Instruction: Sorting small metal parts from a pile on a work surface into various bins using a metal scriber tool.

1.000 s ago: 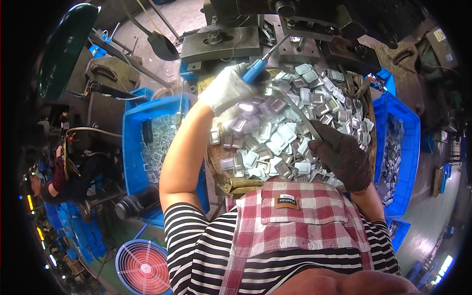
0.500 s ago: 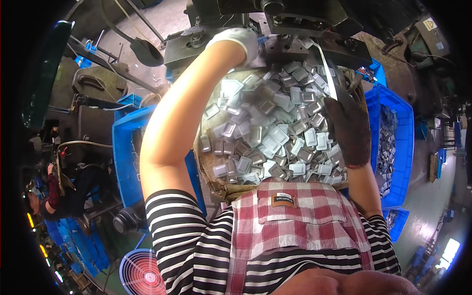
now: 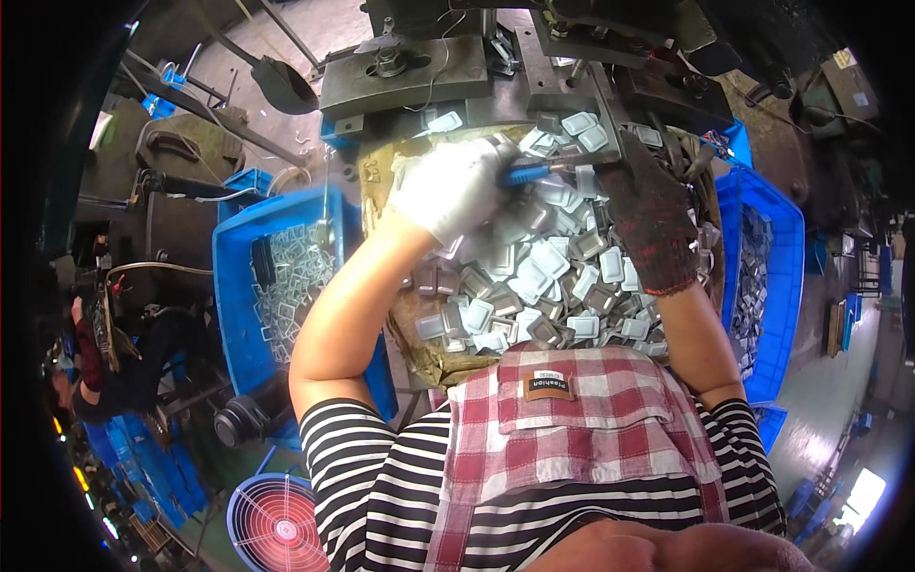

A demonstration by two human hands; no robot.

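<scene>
My left hand (image 3: pixel 453 188), in a white glove, is closed around a slim tool with a blue handle (image 3: pixel 527 175). It hovers over the left part of a pile of small, shallow, rectangular metal pieces (image 3: pixel 543 262); motion blurs the surface just below it. On the pile's right side, my right hand (image 3: pixel 655 234) wears a dark glove and grips a long thin metal strip (image 3: pixel 606 112) that points up to the machine. The blue tool's front end reaches close to the right glove; whether they touch I cannot tell. Several loose pieces (image 3: pixel 581 129) lie near the die block.
A press machine with heavy dark die blocks (image 3: pixel 405 76) spans the far side. The left blue bin (image 3: pixel 229 286) holds thin frame-like scraps; the right blue bin (image 3: pixel 786 276) holds metal bits. A round red fan (image 3: pixel 286 529) stands at lower left. Another person (image 3: pixel 91 367) is at far left.
My left hand has come back from the die area toward me, over the pile, and the blue-handled tool now shows clearly. My right hand has shifted slightly left and away from me.
</scene>
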